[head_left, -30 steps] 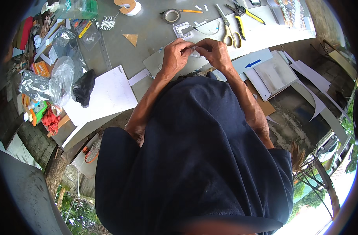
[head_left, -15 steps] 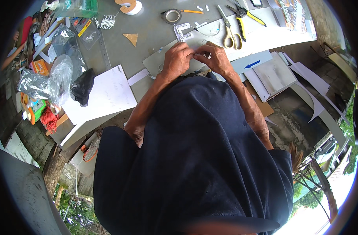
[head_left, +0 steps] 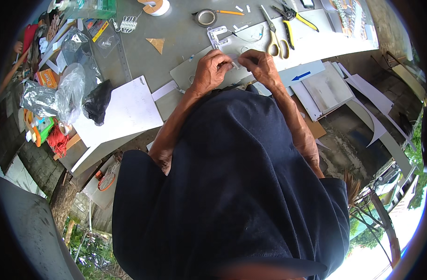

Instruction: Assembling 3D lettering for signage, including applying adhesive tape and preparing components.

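Note:
Both hands are close together over the near edge of the table. Between the thumb and fingers of my left hand [head_left: 210,72] is a small white piece [head_left: 234,65], its kind too small to tell. A short gap away, my right hand [head_left: 261,68] has its fingertips pinched; whatever is in them, if anything, is hidden. Just beyond the hands lies a white angular frame-like part [head_left: 216,38] with a thin dark wire running off to the right. Scissors [head_left: 273,39] with cream handles lie to the right, beside yellow-and-black wire strippers [head_left: 290,29].
Farther back are a roll of dark tape [head_left: 205,17], a pencil [head_left: 231,12] and a white spool [head_left: 156,7]. A triangular brown scrap [head_left: 156,45] lies mid-table. Plastic bags [head_left: 71,93] crowd the left beside a white sheet [head_left: 132,109]. Stacked panels [head_left: 325,88] stand right.
My hands have drawn slightly apart; the right one has moved a little to the right. The small white piece now shows at my left fingertips.

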Tool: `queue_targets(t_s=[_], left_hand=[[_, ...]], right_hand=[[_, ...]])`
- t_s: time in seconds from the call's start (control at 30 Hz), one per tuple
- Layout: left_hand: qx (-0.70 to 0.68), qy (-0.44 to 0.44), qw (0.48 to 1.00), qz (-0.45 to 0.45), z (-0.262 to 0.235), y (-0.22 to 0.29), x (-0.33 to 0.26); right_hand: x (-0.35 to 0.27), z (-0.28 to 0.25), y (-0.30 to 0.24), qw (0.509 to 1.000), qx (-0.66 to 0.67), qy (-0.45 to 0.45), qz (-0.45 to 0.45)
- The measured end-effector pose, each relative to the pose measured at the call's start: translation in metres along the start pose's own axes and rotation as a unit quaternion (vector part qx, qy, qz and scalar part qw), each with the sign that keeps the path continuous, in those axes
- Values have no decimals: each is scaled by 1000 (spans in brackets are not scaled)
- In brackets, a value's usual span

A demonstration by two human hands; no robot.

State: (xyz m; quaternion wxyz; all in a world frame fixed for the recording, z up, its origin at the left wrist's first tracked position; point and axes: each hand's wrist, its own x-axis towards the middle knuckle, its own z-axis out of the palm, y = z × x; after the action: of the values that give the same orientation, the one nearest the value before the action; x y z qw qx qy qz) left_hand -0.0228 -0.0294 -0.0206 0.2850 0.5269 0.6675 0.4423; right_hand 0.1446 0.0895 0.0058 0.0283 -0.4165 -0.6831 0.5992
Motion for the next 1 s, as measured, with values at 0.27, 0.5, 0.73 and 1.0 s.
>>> queue_targets(t_s=[0.27, 0.5, 0.73, 1.0], left_hand=[[-29, 29, 996, -76, -5, 3, 1], [-46, 19, 993, -106, -5, -3, 3], [40, -22, 992, -119, -9, -7, 6], [40, -66, 987, -141, -16, -11, 9]], right_hand=[[-7, -39, 28, 889, -265, 327, -181], [-26, -19, 3, 909, -293, 253, -157], [-11, 10, 2, 903, -250, 126, -325], [0, 18, 16, 869, -277, 100, -398]])
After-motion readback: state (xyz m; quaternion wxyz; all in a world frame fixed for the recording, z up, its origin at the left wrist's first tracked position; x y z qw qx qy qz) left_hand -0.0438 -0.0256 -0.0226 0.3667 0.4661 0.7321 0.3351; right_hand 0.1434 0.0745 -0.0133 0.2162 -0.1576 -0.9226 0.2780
